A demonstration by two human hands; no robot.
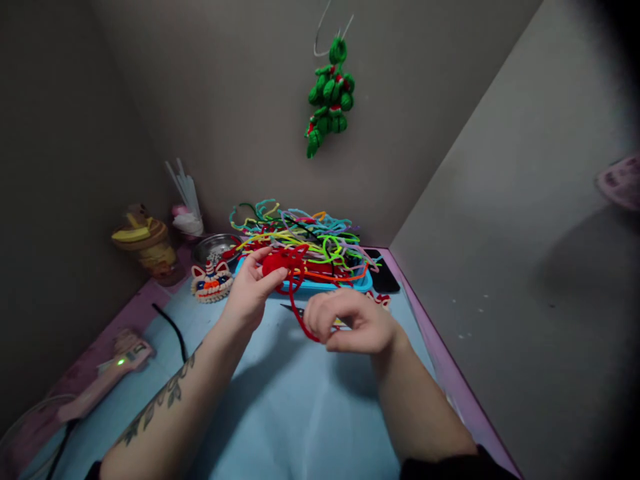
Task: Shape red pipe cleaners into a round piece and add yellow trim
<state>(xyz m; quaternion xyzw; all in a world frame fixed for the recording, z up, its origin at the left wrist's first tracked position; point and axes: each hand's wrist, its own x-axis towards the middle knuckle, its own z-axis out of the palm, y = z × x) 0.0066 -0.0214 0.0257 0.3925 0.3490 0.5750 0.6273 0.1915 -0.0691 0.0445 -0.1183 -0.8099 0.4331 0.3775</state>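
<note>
My left hand (pixel 254 283) pinches a red fuzzy pipe-cleaner piece (pixel 277 262), with thin loops standing out at its right side. From it a long red strand (pixel 295 308) curves down to my right hand (pixel 350 321), whose curled fingers close on its lower end. Partly covered by my right hand, a pair of scissors (pixel 290 309) lies on the blue table cover, its dark tip pointing left. Behind both hands stands a blue tray (pixel 367 283) heaped with many-coloured pipe cleaners (pixel 320 243).
A lion-face ornament (pixel 211 283) and a metal bowl (pixel 215 248) sit at left. Nearer are a black pipe cleaner (pixel 171 325) and a pink glue gun (pixel 113 377) with a green light. A dark phone (pixel 385 275) lies right of the tray. Green ornaments (pixel 330 97) hang on the wall.
</note>
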